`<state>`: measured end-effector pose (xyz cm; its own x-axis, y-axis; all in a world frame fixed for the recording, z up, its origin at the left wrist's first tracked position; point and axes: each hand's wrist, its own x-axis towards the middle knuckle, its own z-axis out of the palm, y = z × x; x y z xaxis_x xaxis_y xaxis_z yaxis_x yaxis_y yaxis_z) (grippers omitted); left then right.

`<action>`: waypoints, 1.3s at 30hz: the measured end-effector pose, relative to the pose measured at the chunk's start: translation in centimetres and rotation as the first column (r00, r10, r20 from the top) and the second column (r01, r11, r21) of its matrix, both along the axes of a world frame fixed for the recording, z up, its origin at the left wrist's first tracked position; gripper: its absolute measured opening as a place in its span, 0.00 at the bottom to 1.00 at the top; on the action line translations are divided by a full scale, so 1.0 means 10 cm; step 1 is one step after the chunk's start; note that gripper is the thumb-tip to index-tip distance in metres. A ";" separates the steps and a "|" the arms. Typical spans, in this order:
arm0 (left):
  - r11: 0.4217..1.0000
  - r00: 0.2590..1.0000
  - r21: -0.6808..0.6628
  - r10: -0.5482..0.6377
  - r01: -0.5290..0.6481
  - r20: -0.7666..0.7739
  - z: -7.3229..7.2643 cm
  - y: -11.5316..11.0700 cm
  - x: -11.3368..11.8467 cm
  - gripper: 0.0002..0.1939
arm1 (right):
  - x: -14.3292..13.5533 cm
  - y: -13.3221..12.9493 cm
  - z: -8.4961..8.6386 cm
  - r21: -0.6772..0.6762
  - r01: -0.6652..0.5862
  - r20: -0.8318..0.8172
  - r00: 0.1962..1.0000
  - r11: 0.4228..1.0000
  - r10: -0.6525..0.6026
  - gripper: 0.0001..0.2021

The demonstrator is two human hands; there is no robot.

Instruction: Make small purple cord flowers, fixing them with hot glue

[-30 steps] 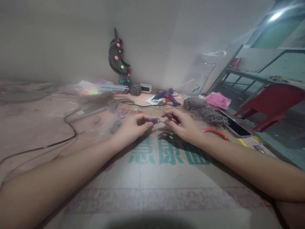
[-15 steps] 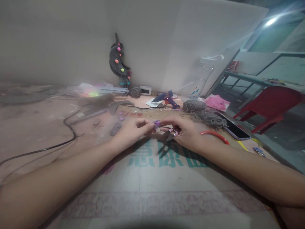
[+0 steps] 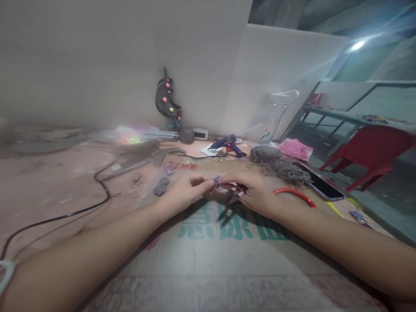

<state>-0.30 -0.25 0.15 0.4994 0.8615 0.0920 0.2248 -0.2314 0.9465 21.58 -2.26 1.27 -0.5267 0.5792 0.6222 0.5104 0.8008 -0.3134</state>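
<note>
Both hands meet over the printed board (image 3: 208, 255), around a small purple yarn piece (image 3: 217, 181). My left hand (image 3: 191, 188) pinches its left side between thumb and fingertips. At the other side my right hand (image 3: 248, 188) touches the piece with its fingertips, while its curled fingers hold a small pair of thread snips (image 3: 236, 195), blades pointing down and left. Left of my left hand lie a grey yarn piece (image 3: 161, 186) and a small purple piece (image 3: 169, 169). Beyond my right wrist a red curved handle (image 3: 294, 195) rests on the table.
A blue glue gun (image 3: 224, 143) lies behind the hands, beside loose grey yarn (image 3: 276, 162) and a phone (image 3: 321, 184). A clear bottle (image 3: 274, 117) stands at the back. The dark moon ornament (image 3: 165, 102) leans on the wall. A black cable (image 3: 71, 214) crosses the left side.
The view has tilted up a little, so everything sits lower in the picture. Both hands keep their hold; the snips' blades now look closer together.
</note>
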 end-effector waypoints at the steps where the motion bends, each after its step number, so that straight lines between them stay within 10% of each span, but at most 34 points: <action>1: 1.000 1.000 0.004 0.000 0.001 -0.007 -0.01 0.00 0.00 0.18 | 0.00 0.00 0.00 0.007 -0.017 0.005 1.000 1.000 0.017 0.09; 15: 0.997 0.996 -0.016 0.081 -0.081 0.049 0.02 -0.02 0.02 0.17 | 0.15 0.34 -0.11 -0.153 0.335 -0.047 0.937 0.930 -0.346 0.16; 27: 0.996 0.988 -0.004 0.086 -0.087 0.129 0.02 -0.01 0.01 0.14 | -0.07 0.02 0.10 -0.211 0.097 0.081 0.993 0.973 -0.081 0.07; 39: 0.990 0.994 0.141 0.029 -0.014 -0.106 -0.04 -0.08 0.03 0.14 | -0.12 -0.01 0.10 -0.392 0.137 -0.121 0.973 0.910 -0.198 0.04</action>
<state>-0.03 -1.03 -0.29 0.4943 0.8546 0.1593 0.3299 -0.3539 0.8752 20.39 -2.39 2.28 -0.3165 0.8583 0.4038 0.5472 0.5130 -0.6614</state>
